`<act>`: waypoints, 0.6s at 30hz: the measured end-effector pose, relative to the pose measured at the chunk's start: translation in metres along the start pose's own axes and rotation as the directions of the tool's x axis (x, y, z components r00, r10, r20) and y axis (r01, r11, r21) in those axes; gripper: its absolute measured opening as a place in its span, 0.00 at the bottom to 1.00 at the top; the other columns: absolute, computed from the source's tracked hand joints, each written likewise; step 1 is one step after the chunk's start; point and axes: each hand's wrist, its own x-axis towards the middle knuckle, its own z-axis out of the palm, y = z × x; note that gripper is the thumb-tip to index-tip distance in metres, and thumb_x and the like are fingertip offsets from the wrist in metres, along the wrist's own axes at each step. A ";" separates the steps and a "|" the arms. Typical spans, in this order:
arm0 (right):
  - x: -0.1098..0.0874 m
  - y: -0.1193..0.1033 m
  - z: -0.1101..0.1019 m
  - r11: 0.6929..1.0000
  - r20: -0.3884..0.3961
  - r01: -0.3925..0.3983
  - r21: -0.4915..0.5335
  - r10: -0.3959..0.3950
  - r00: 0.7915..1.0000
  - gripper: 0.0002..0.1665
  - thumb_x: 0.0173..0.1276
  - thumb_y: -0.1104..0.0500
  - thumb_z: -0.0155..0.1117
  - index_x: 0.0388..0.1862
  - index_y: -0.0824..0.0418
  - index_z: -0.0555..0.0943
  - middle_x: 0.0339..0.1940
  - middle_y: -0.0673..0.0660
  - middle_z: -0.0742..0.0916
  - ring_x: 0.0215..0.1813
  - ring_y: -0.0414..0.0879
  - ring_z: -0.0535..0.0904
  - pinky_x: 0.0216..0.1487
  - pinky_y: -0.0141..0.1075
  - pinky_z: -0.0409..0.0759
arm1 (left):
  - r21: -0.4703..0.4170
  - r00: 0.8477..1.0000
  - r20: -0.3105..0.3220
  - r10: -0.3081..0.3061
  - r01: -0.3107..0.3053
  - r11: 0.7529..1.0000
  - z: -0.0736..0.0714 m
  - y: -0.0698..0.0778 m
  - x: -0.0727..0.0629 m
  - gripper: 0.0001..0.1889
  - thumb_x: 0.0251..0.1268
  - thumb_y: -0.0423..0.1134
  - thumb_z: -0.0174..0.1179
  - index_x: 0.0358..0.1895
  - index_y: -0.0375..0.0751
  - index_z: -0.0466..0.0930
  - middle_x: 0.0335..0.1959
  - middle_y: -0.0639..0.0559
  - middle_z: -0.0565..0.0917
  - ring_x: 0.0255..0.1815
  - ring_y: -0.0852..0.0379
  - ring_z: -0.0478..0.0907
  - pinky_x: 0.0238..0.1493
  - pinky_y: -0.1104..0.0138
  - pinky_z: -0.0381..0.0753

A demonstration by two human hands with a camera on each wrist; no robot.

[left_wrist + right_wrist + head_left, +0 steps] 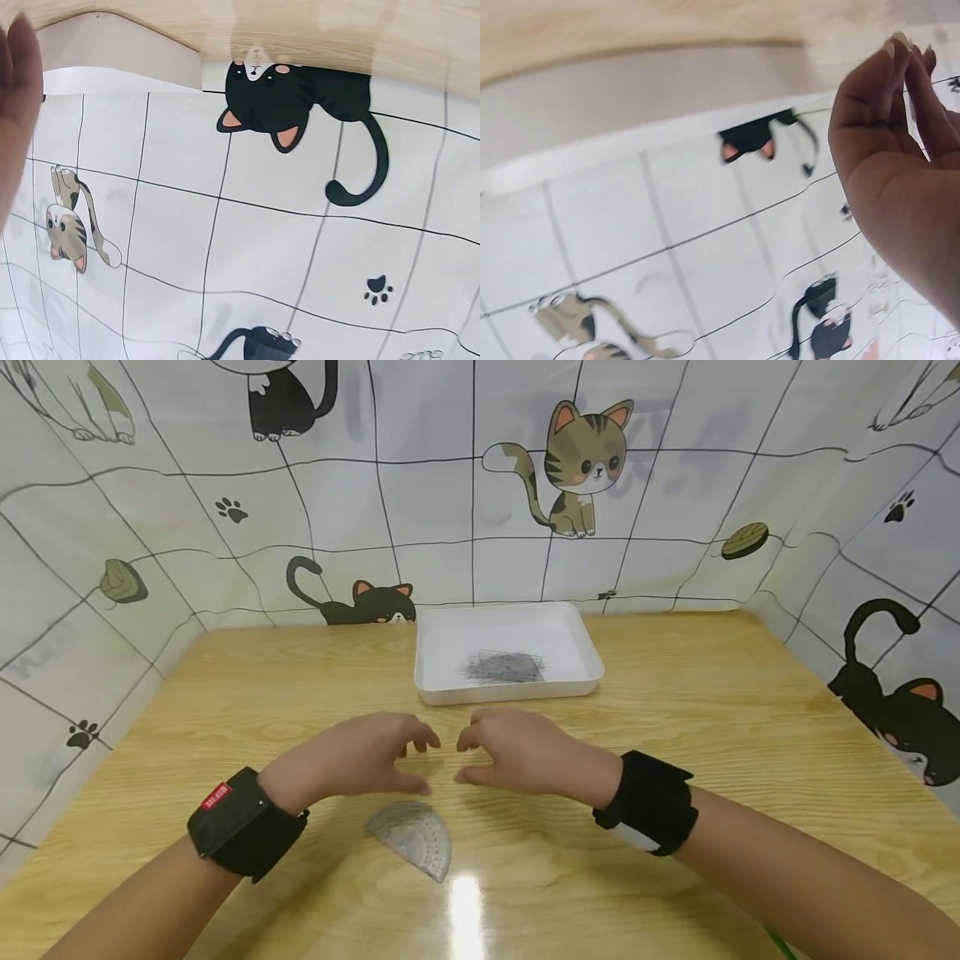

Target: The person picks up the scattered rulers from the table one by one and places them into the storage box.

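Note:
My left hand (352,756) hovers over the middle of the table, fingers loosely bent and nothing in them. Facing it, my right hand (521,753) has the same relaxed bend, also holding nothing; a narrow gap separates the two sets of fingertips. Just below the left hand, a clear half-round protractor (414,839) lies flat on the wood, its straight edge slanting down to the right. Beyond both hands stands a white tray (510,695) with a grey patch of fine thin lines (506,667) on its floor. In the right wrist view the right hand (900,150) shows bent fingers.
The wooden table (300,668) is bounded at the back and sides by a white cat-print sheet (427,502). A thin green thing (780,942) peeks out under the right forearm at the bottom edge. Black bands (247,825) wrap both wrists.

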 end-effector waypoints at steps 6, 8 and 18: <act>-0.007 -0.030 0.027 0.999 0.106 -0.038 -0.004 0.038 0.994 0.33 0.64 0.39 0.77 0.59 0.58 0.86 0.49 0.53 0.85 0.41 0.42 0.82 0.38 0.34 0.81 | -0.083 0.990 0.144 -0.004 0.016 0.996 0.010 0.002 -0.027 0.36 0.46 0.46 0.84 0.60 0.42 0.80 0.54 0.52 0.83 0.50 0.54 0.81 0.51 0.59 0.83; -0.008 -0.038 0.034 0.999 0.115 -0.036 -0.038 0.040 0.993 0.37 0.62 0.35 0.76 0.59 0.58 0.85 0.47 0.52 0.83 0.39 0.41 0.78 0.35 0.31 0.78 | -0.072 0.991 0.131 0.024 -0.015 0.997 0.014 0.003 -0.030 0.32 0.46 0.44 0.84 0.56 0.42 0.81 0.51 0.54 0.82 0.47 0.56 0.81 0.50 0.61 0.83; -0.011 -0.056 0.048 0.998 0.090 -0.053 0.035 0.050 0.995 0.30 0.63 0.42 0.79 0.52 0.58 0.77 0.38 0.47 0.77 0.36 0.38 0.71 0.32 0.28 0.73 | -0.105 0.996 0.083 0.025 -0.016 0.994 0.024 0.002 -0.032 0.24 0.44 0.41 0.85 0.42 0.45 0.81 0.38 0.59 0.79 0.36 0.63 0.74 0.41 0.67 0.78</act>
